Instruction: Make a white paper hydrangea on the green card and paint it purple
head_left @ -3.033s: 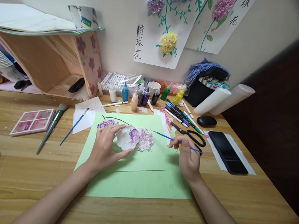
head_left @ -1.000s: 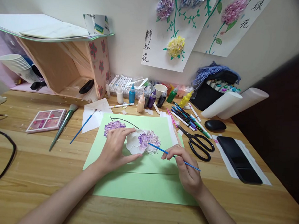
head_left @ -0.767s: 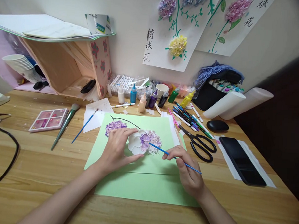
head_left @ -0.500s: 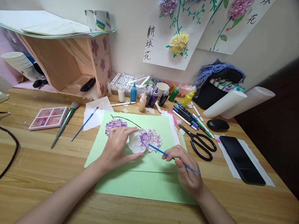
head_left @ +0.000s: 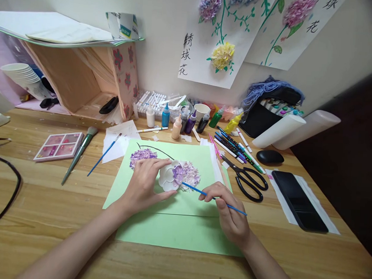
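Note:
My left hand grips a small white flower-shaped paint palette between thumb and fingers, tilted over the green paper. Purple paint coats the palette's right-hand wells. In my right hand is a slim blue paintbrush, its tip at the palette's right edge by the purple paint. On the paper, a purple textured flower lies left of the palette, and a paler lilac-white one is partly hidden behind it. A thin dark stem line runs along the top.
Black-handled scissors, pens and a phone lie to the right. Paint bottles line the back. At left are another blue brush, a larger green brush and a pink palette box.
The brush tip has shifted slightly down and left, from the purple paint toward the palette's lower right edge. The whole view has shifted a little. Both hands keep their grips.

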### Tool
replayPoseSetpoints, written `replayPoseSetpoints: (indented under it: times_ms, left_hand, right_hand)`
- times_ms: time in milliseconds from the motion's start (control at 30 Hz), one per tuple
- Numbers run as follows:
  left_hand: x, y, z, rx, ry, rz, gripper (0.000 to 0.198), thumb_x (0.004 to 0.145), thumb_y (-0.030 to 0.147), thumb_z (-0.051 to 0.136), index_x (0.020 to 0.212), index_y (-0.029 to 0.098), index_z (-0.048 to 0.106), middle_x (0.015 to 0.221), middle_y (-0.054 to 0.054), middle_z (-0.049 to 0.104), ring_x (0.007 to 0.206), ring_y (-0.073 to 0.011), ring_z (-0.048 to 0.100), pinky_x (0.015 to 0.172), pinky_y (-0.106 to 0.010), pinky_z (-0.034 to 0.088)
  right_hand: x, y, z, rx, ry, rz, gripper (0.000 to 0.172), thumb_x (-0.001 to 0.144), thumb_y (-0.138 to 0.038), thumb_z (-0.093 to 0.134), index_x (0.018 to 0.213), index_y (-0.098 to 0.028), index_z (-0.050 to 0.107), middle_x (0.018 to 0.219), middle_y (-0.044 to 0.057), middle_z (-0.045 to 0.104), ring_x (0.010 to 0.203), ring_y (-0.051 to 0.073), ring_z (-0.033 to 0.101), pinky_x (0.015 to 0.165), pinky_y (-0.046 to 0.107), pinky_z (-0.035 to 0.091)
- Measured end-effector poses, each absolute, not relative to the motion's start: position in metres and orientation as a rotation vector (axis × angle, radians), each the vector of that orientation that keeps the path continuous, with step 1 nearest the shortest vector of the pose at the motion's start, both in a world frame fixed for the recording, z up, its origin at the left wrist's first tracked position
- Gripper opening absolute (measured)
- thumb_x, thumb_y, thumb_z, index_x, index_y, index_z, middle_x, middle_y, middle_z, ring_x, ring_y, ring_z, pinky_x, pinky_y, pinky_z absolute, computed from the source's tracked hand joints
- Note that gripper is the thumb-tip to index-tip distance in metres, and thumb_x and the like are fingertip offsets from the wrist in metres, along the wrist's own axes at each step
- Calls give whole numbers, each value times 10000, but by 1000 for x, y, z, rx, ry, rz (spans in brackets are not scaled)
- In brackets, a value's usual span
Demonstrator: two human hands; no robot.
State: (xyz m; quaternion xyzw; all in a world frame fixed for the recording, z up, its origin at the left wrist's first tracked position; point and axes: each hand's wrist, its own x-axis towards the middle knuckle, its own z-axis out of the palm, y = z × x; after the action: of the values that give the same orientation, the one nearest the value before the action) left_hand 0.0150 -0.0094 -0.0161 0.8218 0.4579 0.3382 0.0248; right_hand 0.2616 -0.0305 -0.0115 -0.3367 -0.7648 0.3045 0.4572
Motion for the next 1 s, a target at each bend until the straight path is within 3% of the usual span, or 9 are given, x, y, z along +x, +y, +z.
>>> replayPoseSetpoints:
  times_ms: [1000]
  left_hand:
    - [15,-11,-15,2517,1427,1030,655,760,431,729,1290,220,408,1187,-111,632,1072,-265,583,899,-390,362]
  right_hand:
    - [262,-32,-9,-818,-1965,641,248,1005,-296,359,928,-217,581,837,62,670,804,193,623,708,319,488]
